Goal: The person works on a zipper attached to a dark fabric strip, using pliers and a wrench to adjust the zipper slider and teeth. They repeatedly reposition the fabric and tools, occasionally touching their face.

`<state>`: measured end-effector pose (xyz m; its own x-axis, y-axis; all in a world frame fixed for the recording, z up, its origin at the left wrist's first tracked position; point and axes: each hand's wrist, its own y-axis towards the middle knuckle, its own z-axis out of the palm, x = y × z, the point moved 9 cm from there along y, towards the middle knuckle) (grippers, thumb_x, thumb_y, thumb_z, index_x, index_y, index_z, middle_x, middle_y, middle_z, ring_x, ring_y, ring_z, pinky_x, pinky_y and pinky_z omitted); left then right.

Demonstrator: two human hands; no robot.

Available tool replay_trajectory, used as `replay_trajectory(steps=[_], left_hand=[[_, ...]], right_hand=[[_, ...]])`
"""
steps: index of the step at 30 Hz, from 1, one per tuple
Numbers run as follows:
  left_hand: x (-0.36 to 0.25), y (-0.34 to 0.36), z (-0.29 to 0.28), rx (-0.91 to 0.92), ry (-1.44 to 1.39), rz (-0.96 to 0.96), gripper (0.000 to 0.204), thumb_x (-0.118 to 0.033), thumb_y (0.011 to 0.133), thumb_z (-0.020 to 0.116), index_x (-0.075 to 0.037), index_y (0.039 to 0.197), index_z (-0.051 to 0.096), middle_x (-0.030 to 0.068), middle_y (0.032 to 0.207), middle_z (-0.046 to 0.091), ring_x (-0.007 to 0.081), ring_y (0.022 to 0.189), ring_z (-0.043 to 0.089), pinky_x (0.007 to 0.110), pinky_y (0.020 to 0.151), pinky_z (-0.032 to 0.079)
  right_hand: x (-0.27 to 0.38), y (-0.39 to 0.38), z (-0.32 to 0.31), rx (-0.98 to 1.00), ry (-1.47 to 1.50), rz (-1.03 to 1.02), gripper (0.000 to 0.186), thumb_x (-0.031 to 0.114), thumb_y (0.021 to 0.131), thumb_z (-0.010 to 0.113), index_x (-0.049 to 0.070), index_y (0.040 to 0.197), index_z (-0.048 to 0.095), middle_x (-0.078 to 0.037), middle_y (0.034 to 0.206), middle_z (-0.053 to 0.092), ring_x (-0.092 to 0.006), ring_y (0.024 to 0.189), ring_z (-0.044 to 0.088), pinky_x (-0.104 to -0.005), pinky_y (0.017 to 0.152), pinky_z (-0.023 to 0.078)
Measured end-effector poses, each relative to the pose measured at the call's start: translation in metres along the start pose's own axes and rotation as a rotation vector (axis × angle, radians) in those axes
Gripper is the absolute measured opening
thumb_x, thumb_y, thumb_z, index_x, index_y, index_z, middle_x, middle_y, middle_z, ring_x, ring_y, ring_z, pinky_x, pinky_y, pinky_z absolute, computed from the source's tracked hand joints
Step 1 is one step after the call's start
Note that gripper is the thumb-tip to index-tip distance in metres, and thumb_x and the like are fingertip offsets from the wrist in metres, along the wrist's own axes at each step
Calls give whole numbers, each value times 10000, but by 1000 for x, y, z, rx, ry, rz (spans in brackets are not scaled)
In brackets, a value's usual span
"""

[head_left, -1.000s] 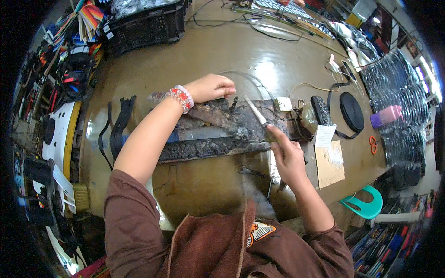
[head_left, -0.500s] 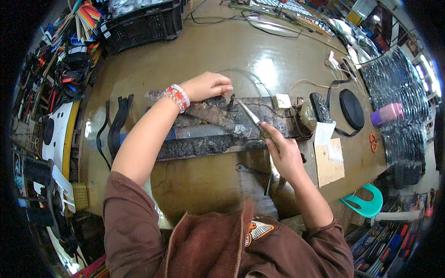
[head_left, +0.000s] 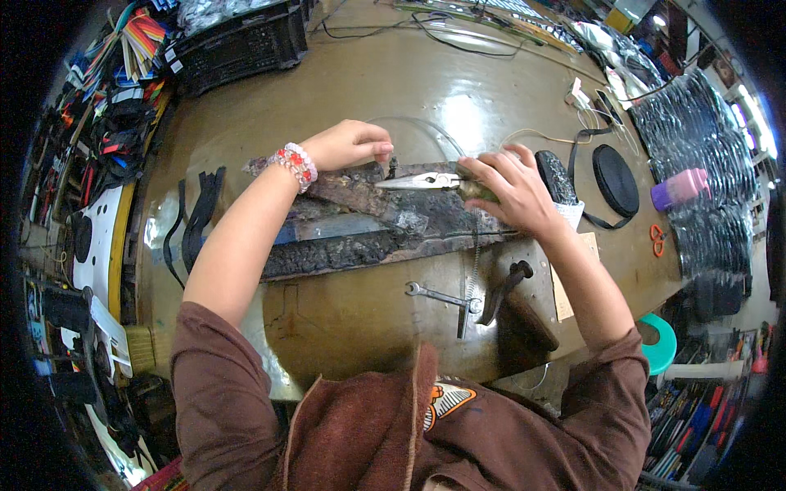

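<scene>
A beaded pink, white and red bracelet circles the wrist of my left hand. That hand's fingers are curled together above a dark, worn board; what lies between them is too small to make out. Below the fingertips a small dark upright piece stands at the board's far edge. My right hand grips long-nose pliers by the handles, partly hidden under the fingers. The pliers' silver jaws point left, just under that upright piece. A thin dark strip arcs behind, between both hands.
Nearer me lie a wrench and a hammer. Black strips rest at left, a black webbing roll and orange scissors at right. A black crate stands far left, plastic-wrapped stacks far right.
My right hand has moved up and swung the pliers from slanting to nearly level, jaws now lower and further left. The left hand shifted slightly left and stays curled. The hammer has come into view.
</scene>
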<state>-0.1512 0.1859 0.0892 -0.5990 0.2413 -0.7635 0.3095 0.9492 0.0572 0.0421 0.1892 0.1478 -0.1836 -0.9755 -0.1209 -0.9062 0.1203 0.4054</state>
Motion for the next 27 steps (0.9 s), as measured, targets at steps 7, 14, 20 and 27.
replay_trajectory(steps=[7, 14, 20, 27], left_hand=[[4, -2, 2, -7, -170, 13, 313, -308, 914, 497, -19, 860, 607, 24, 818, 623, 111, 797, 554, 270, 794, 436], [6, 1, 4, 56, -49, -4, 334, -329, 915, 477, -25, 855, 604, 30, 798, 628, 129, 783, 569, 282, 764, 446], [5, 1, 6, 100, -3, 9, 337, -336, 914, 466, -39, 842, 609, 34, 786, 630, 140, 782, 577, 295, 763, 449], [4, -1, 7, 81, -32, 52, 351, -344, 918, 453, -38, 844, 607, 48, 785, 630, 158, 778, 579, 305, 759, 447]], right_hand=[[5, 34, 9, 23, -82, -254, 440, 163, 776, 521, 170, 1215, 487, 2, 1009, 566, -138, 965, 552, -441, 1019, 288], [-1, 49, 30, 81, -5, -302, 439, 201, 781, 517, 174, 1218, 496, 1, 1036, 570, -184, 986, 519, -386, 924, 357], [6, 51, 39, 93, 53, -393, 462, 207, 793, 486, 180, 1253, 471, 10, 1029, 565, -176, 977, 512, -344, 875, 371], [12, 55, 44, 118, 10, -536, 464, 183, 768, 486, 159, 1231, 489, 2, 1066, 566, -174, 967, 511, -338, 871, 364]])
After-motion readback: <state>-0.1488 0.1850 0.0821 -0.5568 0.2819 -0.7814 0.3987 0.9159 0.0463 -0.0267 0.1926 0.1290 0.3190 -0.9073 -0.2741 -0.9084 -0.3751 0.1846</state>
